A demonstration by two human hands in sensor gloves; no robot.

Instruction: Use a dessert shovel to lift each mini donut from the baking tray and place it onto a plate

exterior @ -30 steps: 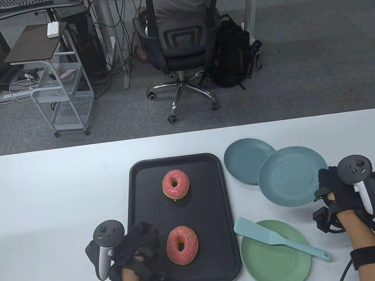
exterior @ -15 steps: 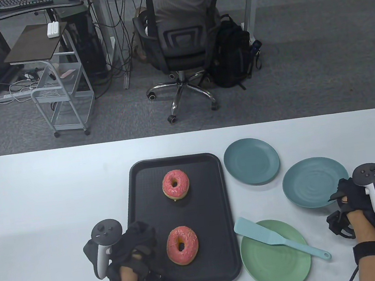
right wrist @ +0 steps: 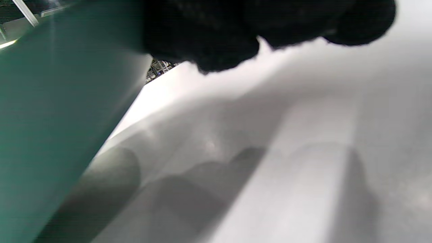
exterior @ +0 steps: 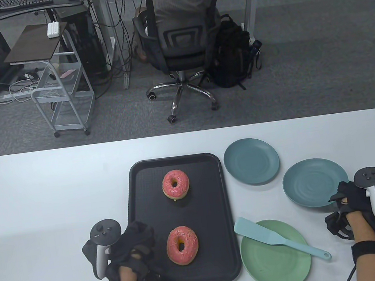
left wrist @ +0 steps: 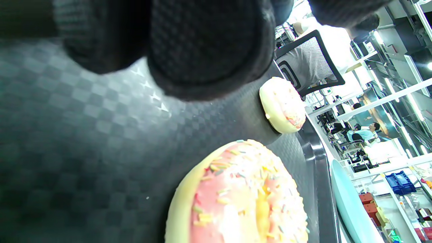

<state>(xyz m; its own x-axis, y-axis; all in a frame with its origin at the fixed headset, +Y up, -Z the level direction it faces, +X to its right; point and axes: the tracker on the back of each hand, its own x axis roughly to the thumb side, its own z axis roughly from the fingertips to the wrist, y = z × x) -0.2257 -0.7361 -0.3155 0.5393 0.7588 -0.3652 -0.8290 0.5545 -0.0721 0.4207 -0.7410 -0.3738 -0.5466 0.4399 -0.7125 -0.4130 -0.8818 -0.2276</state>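
Your left hand (exterior: 133,249) rests curled on the black baking tray's (exterior: 138,188) near-left corner, gripping nothing. Both pink sprinkled donuts (exterior: 182,245) sit on the tray. The pale blue dessert shovel (exterior: 272,238) lies across the green plate (exterior: 276,267). Your right hand (exterior: 352,200) pinches the teal plate's (exterior: 314,182) near rim

My left hand (exterior: 136,247) lies at the near left corner of the baking tray (exterior: 191,278), fingers (left wrist: 209,50) loosely curled and resting on its surface, gripping nothing. My right hand (exterior: 351,194) sits close to the table's near right edge, its fingertips (right wrist: 209,44) pinching the near rim of a blue-grey plate (exterior: 314,182). Both forearms come in from the near edge.
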